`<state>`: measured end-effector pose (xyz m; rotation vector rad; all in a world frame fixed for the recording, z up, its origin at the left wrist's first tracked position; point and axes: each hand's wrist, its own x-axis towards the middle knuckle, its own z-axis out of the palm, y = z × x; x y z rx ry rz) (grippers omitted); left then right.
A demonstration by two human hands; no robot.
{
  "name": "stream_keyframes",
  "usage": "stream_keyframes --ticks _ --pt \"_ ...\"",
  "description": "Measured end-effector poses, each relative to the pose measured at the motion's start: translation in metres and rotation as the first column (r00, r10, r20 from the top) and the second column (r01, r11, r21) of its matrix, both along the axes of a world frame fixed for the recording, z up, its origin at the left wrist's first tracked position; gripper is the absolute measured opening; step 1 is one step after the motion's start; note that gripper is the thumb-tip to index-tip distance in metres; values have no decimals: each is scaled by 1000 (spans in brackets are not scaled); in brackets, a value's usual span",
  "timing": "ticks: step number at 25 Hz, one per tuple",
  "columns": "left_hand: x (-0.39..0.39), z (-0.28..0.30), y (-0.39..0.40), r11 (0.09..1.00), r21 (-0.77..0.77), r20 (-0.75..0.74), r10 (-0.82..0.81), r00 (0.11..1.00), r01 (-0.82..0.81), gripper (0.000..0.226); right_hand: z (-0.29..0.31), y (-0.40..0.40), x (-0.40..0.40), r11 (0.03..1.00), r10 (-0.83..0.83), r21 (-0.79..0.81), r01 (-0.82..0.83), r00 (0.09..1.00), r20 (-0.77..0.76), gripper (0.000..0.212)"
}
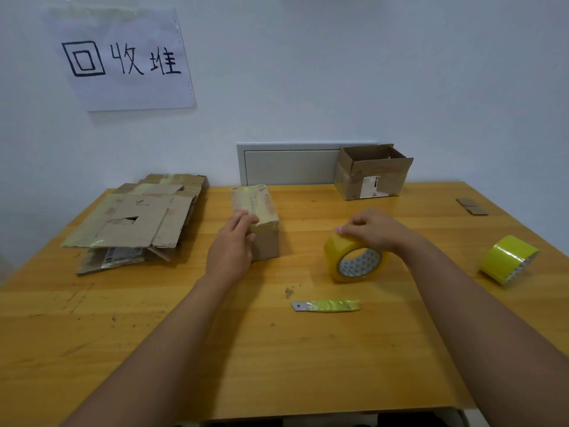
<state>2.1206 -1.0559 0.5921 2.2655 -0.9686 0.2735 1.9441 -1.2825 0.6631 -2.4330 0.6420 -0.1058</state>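
Taped carton [258, 201] sealed, our left hand [231, 251] grips its near corner; our right hand [375, 231] grips tape roll [337, 254] alongside; open box [374, 177] contents unseen.

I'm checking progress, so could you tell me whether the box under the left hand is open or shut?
Shut: the box has a flat, taped-over top; the left hand grips it.

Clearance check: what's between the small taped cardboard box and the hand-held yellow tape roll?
Head view: only bare wooden tabletop between small taped cardboard box and gripped yellow tape roll.
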Motion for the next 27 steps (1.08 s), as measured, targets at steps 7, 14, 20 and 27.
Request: stream_keyframes --ticks 7,14,20,27 --pt "-2 -2 -3 1000 23 48 -3 999 2 33 -12 36 24 810 29 -552 -197 954 -298 44" --pt "2 -2 -5 1000 28 16 -2 1000 2 35 -11 46 31 923 47 -379 -66 997 -60 53" --pt "3 -3 -2 999 15 -39 -42 998 43 40 8 62 35 955 108 -288 -72 988 113 36" --pt "7 8 8 965 -205 -363 -231 903 165 47 63 75 33 963 173 -254 -91 930 325 31"
